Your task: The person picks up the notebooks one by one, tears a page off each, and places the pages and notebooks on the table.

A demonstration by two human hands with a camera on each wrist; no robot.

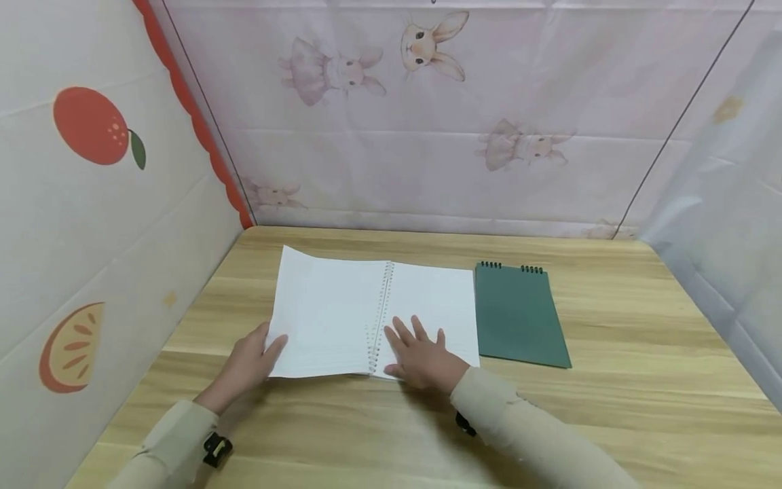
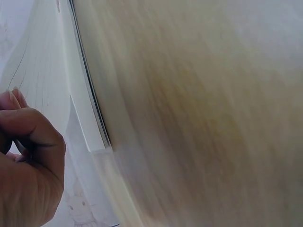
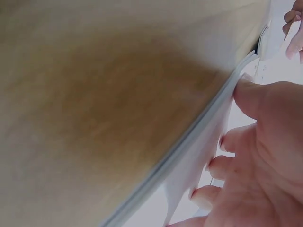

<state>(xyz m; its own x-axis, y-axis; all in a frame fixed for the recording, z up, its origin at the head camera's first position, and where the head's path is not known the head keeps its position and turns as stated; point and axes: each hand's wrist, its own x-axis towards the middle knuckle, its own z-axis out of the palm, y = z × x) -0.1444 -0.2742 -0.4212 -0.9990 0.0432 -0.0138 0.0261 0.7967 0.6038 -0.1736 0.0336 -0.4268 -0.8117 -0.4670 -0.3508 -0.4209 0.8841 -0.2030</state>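
Hands come first to my eye: the left hand (image 1: 253, 353) pinches the outer edge of a page, thumb on top, while the right hand (image 1: 421, 360) rests with fingers spread wide on the facing one. Both belong to a spiral notebook (image 1: 436, 292), lying open near the middle of the tabletop (image 1: 641, 339). Its left page (image 1: 324, 312) is smooth white paper, bowed, with the far outer corner tipped up; any print on it is too faint for me to read. Small wire coils (image 1: 387, 292) run down between the halves. Just beside its right edge lies a dark green notepad (image 1: 522, 316), a plain matte rectangle, with two clusters of black rings (image 1: 531, 269) along its far end. Beige sleeves (image 1: 537, 435) reach past the wrists, a small black device (image 1: 216, 448) under the left one. Beneath everything runs streaky, wood-grained yellow-brown. Beyond, creased pink cloth (image 1: 599, 81) carries printed rabbits (image 1: 421, 47); at left, white cloth (image 1: 36, 224) shows a round red fruit (image 1: 91, 125) and a cut slice (image 1: 72, 350).
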